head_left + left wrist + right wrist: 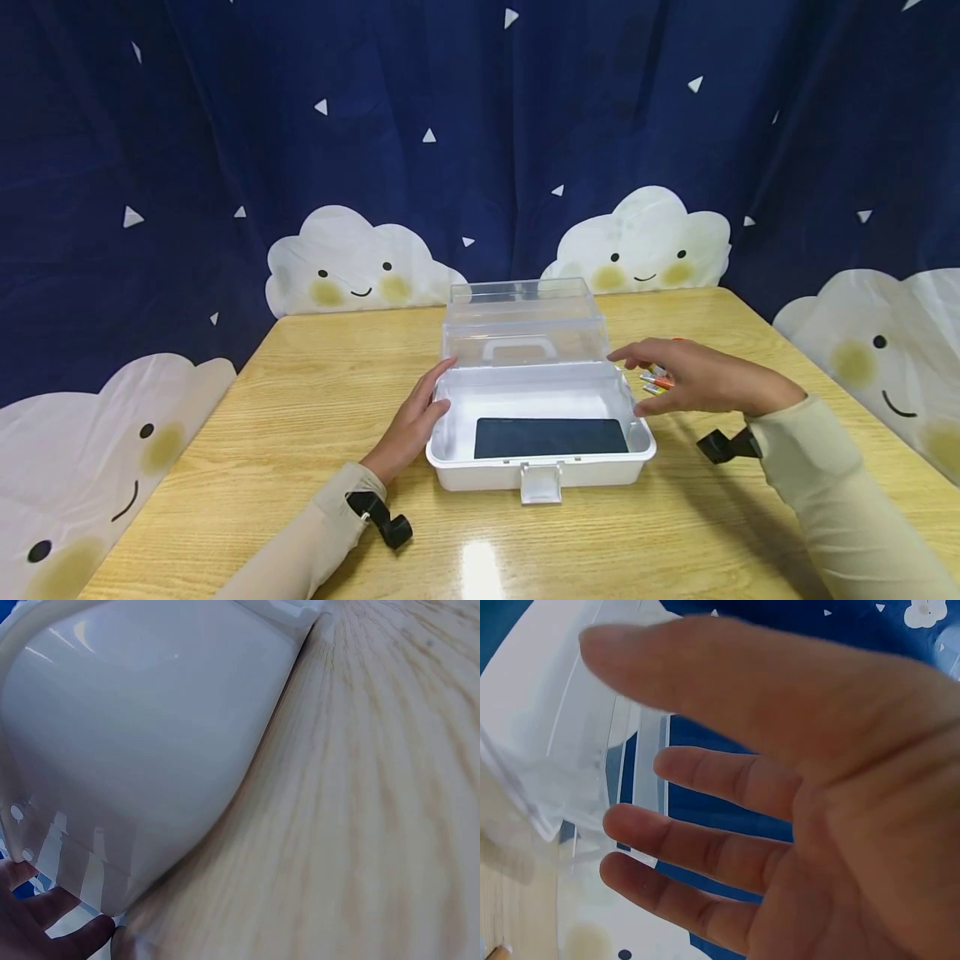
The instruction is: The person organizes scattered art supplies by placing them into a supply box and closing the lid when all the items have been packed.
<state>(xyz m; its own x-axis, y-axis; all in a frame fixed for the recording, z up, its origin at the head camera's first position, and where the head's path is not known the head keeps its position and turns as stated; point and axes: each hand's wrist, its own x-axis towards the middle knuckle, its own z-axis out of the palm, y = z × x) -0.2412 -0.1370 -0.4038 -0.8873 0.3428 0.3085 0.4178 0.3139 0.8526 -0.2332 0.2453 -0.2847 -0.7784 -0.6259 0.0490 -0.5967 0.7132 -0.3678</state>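
A white plastic storage box [536, 477] stands on the table, its clear lid [525, 315] with a white handle tipped back. A dark flat rectangular panel [551, 437] lies on its floor, and a latch [541, 483] hangs at the front. My left hand [408, 427] rests along the box's left side, thumb at the rim; its fingertips [94, 936] touch the far left corner in the left wrist view. Over the right rim hovers my right hand [693, 379], holding nothing, its fingers [697, 840] spread and slightly bent beside the box.
Behind the right hand, several small slim coloured items [656, 381] lie on the wooden table [330, 375], partly hidden. A dark blue curtain [480, 108] with white clouds hangs behind the table. Each wrist carries a black camera mount [382, 517].
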